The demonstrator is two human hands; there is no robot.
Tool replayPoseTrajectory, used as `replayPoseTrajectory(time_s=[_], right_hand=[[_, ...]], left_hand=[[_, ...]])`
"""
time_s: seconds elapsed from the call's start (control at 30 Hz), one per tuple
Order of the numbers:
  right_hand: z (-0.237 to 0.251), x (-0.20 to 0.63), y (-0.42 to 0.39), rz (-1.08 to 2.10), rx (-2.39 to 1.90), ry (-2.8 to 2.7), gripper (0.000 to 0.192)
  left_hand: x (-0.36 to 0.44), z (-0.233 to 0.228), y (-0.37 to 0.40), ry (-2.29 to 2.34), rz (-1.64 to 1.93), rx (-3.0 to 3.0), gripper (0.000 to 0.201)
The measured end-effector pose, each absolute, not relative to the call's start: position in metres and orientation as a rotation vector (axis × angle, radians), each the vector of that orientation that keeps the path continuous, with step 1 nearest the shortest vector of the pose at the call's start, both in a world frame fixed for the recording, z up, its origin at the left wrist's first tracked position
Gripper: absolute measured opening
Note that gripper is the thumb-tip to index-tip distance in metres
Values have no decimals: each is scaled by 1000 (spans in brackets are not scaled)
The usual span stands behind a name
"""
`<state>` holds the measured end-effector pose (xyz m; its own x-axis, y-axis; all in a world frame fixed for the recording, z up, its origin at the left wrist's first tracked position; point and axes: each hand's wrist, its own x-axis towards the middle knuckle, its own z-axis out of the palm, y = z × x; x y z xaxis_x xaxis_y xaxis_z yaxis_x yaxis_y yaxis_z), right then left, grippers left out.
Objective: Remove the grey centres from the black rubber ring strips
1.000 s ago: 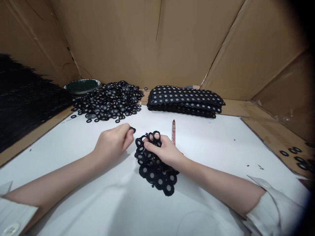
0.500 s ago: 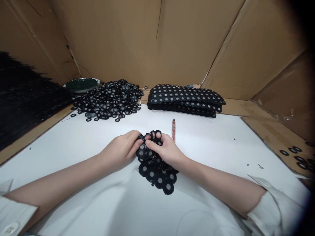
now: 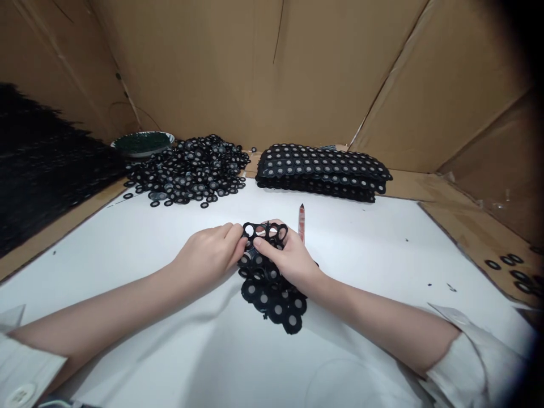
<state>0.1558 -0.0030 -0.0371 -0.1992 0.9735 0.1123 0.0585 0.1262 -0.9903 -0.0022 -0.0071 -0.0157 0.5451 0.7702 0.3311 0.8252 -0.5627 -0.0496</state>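
Between my two hands is a bunched piece of joined black rings [image 3: 278, 309], many with pale grey round centres. My left hand [image 3: 215, 246] pinches its upper left edge with thumb and fingers. My right hand [image 3: 293, 258] grips the upper right side, thumb on top and fingers behind. Along the top edge a row of open rings shows between the hands. The lower part hangs down to the white board [image 3: 170, 340]. Just beyond my right hand lies a dark-tipped pen-like tool [image 3: 301, 221] with a reddish body.
A heap of loose black rings [image 3: 195, 170] lies at the back left, beside a bowl of dark green bits [image 3: 142, 143]. A folded stack of joined rings [image 3: 318, 164] is at the back. Black bristly material [image 3: 46, 153] stands far left. Several rings [image 3: 508, 259] lie right, inside cardboard walls [image 3: 204, 68].
The top edge of the piece has been spread out, so a row of open rings now shows between my hands. Both hands keep their grip in nearly the same place.
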Motion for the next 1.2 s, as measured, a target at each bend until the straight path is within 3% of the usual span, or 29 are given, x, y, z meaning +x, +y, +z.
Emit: replayPoseTrajectory(time_s=[0.3, 0.7, 0.93, 1.2], right_hand=[[-34, 158, -6, 1192, -1106, -1560, 18], [-41, 160, -2, 1261, -1221, -1520, 14], [-39, 161, 0, 1298, -1215, -1511, 22], [-34, 159, -2, 1382, -1201, -1420, 30]], left_hand=[[-4, -9, -5, -1791, -382, -2966, 27], [-22, 0, 15, -1927, -1288, -2143, 26], [-9, -18, -2, -1124, -718, -2362, 21], [-3, -28, -7, -1249, -554, -2502, 20]])
